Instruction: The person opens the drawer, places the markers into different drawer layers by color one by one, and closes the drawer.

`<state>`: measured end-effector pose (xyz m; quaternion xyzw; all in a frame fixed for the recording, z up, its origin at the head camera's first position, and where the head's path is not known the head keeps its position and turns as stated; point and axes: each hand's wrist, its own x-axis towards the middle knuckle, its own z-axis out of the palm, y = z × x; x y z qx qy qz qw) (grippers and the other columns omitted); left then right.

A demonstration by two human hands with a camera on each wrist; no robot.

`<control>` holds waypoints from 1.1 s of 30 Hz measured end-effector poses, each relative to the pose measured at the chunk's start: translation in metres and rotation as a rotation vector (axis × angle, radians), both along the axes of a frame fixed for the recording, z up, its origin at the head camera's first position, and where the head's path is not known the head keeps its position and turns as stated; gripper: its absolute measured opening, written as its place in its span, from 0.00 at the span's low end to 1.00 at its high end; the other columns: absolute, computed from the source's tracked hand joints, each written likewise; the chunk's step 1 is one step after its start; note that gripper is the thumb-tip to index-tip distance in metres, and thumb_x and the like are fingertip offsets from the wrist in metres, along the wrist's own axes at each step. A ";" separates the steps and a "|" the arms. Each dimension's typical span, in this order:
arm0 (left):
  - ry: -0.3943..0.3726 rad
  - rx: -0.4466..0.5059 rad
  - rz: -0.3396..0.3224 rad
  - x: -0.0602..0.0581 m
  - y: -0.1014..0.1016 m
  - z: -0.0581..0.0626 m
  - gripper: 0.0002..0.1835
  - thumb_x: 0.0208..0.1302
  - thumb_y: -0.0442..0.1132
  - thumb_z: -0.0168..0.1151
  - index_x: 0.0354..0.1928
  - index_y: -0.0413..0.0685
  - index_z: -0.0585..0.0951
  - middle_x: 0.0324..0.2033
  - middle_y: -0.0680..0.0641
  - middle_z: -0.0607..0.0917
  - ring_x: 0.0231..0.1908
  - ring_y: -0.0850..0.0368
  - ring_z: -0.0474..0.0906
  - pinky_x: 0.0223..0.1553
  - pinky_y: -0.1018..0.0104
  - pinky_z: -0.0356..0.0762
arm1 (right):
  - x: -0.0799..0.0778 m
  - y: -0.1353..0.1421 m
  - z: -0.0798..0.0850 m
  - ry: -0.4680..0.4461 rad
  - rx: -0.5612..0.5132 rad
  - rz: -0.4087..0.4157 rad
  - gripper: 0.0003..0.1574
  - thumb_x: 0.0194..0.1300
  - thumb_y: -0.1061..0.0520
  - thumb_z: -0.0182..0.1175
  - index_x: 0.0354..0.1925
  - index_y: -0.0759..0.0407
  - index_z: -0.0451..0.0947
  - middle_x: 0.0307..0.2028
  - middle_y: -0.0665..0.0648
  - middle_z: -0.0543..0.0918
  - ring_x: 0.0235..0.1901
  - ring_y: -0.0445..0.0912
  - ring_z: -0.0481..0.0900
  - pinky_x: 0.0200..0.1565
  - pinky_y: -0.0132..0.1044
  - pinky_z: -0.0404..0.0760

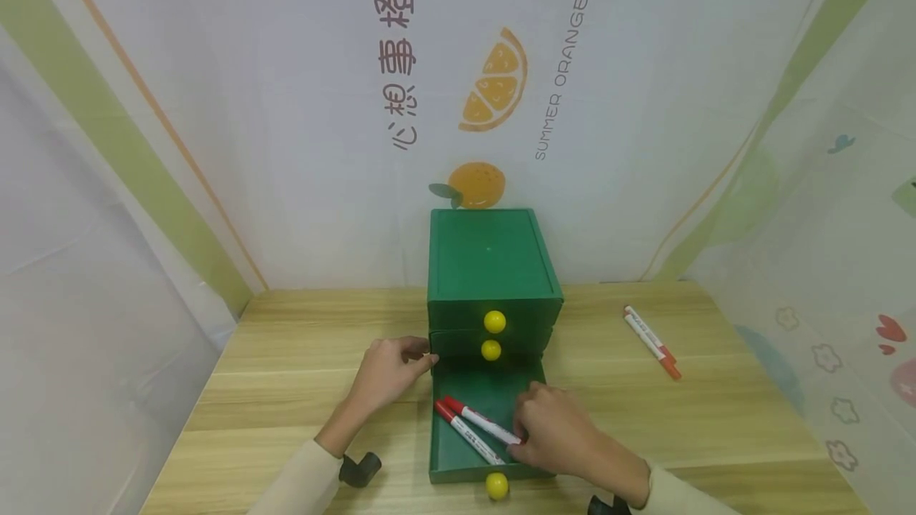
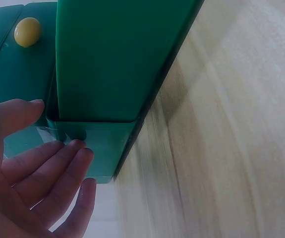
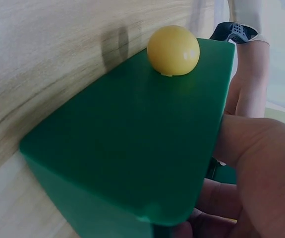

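A green cabinet (image 1: 494,257) has yellow round knobs, and its bottom drawer (image 1: 465,384) is pulled out. Inside lie two white markers with red caps: the upper marker (image 1: 483,424) and the lower marker (image 1: 468,439). My right hand (image 1: 561,431) reaches over the drawer's right front corner, fingers curled, and pinches the near end of the upper marker. From the right wrist view, the drawer front with its yellow knob (image 3: 173,50) hides most of the fingertips. My left hand (image 2: 48,183) is at the cabinet's left front edge, thumb at the front, relaxed fingers along the side.
Two more markers (image 1: 647,336) with orange-red caps lie side by side on the wooden table (image 1: 308,388), right of the cabinet. Behind stands a white printed curtain (image 1: 300,141). The middle drawer, with its yellow knob (image 1: 490,350), sits right above the pulled-out one.
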<state>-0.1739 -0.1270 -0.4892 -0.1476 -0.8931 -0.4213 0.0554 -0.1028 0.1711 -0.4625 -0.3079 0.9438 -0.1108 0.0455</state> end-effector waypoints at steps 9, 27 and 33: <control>-0.013 -0.002 0.005 -0.001 0.000 -0.002 0.13 0.71 0.43 0.76 0.49 0.41 0.93 0.43 0.47 0.94 0.40 0.52 0.91 0.41 0.53 0.90 | -0.001 0.004 -0.002 -0.007 -0.044 -0.021 0.15 0.57 0.45 0.84 0.26 0.45 0.86 0.29 0.40 0.80 0.32 0.38 0.71 0.31 0.33 0.74; -0.008 0.006 0.002 0.000 -0.001 0.000 0.14 0.71 0.44 0.76 0.50 0.41 0.93 0.43 0.48 0.94 0.40 0.52 0.91 0.41 0.54 0.90 | -0.013 0.053 0.004 0.144 -0.316 -0.191 0.11 0.59 0.55 0.83 0.31 0.43 0.88 0.35 0.36 0.84 0.36 0.41 0.79 0.37 0.36 0.82; -0.008 0.012 0.000 0.000 -0.001 -0.001 0.13 0.71 0.43 0.76 0.50 0.41 0.93 0.43 0.48 0.94 0.39 0.53 0.91 0.40 0.54 0.90 | -0.027 0.083 -0.005 0.235 -0.406 -0.323 0.11 0.59 0.59 0.80 0.31 0.43 0.89 0.37 0.41 0.88 0.37 0.44 0.83 0.38 0.40 0.83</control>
